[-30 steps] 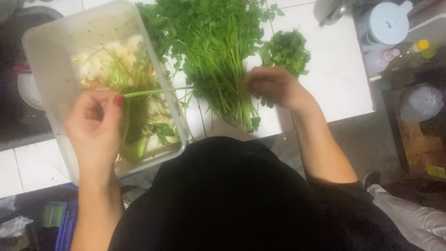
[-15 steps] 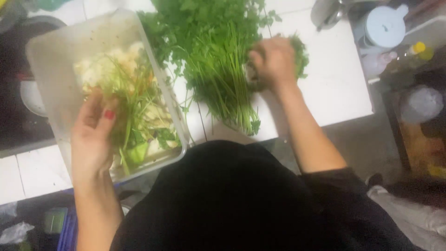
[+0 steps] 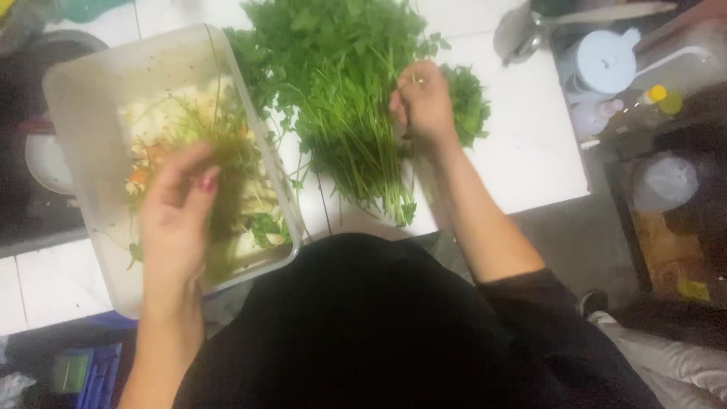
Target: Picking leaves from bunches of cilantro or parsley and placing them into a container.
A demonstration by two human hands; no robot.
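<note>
A big bunch of green leafy herbs [image 3: 341,98] lies on the white tiled counter [image 3: 530,144], stems pointing toward me. My right hand [image 3: 421,102] rests on its right side, fingers pinched around herb stalks, with a small pile of picked leaves [image 3: 468,102] just beyond it. To the left stands a clear plastic tub [image 3: 83,91] holding vegetable scraps and herb stems. My left hand [image 3: 178,220] hovers over the tub, fingers spread, with green stems under it; whether it still touches them is blurred.
A metal pot [image 3: 45,163] sits left of the tub. At the right are a metal ladle or lid [image 3: 522,34], a pale blue lidded jug [image 3: 606,60] and a yellow-capped bottle [image 3: 651,98]. Blue crates [image 3: 91,375] lie on the floor.
My left hand carried a green stem into the tub and spread its fingers over the scraps. My right hand moved from the bunch's stem end up to its right side.
</note>
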